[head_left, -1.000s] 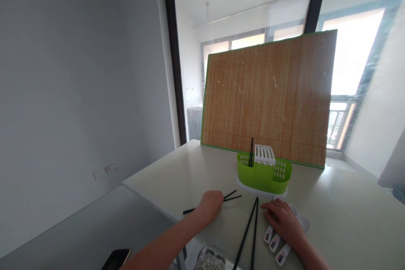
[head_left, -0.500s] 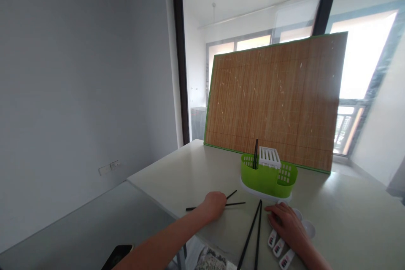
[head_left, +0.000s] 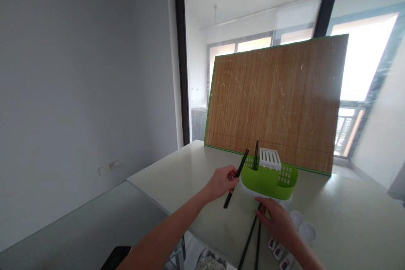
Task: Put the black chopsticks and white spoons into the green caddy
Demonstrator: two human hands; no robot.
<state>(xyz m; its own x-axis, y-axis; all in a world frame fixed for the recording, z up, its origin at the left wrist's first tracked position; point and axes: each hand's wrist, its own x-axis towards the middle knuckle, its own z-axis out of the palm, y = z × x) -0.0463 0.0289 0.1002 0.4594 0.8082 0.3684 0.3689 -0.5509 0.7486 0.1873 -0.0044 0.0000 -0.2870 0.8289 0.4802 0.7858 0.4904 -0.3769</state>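
Note:
My left hand [head_left: 223, 182] is closed around a pair of black chopsticks [head_left: 243, 161], held slanting just left of the green utensil holder [head_left: 264, 182]. Their upper ends reach the holder's left rim in view. Two more black chopsticks [head_left: 249, 236] lie on the table in a narrow V. Over their far ends is my right hand [head_left: 276, 219], thumb and forefinger apart on either side of them. Beneath and beside that hand lie several white spoons [head_left: 307, 233] with printed labels on their handles, partly covered by it. Black chopsticks [head_left: 256, 154] stand in the holder's left compartment.
A white slotted rack [head_left: 270, 158] tops the holder's middle. Behind it a large bamboo mat board [head_left: 275, 101] with green edging stands on the white table [head_left: 177, 168]. A dark phone-like object [head_left: 116, 257] lies at lower left.
My left hand has picked up the two loose chopsticks from the table and raised them beside the holder. My right hand has shifted left from the spoons to the other chopsticks' ends.

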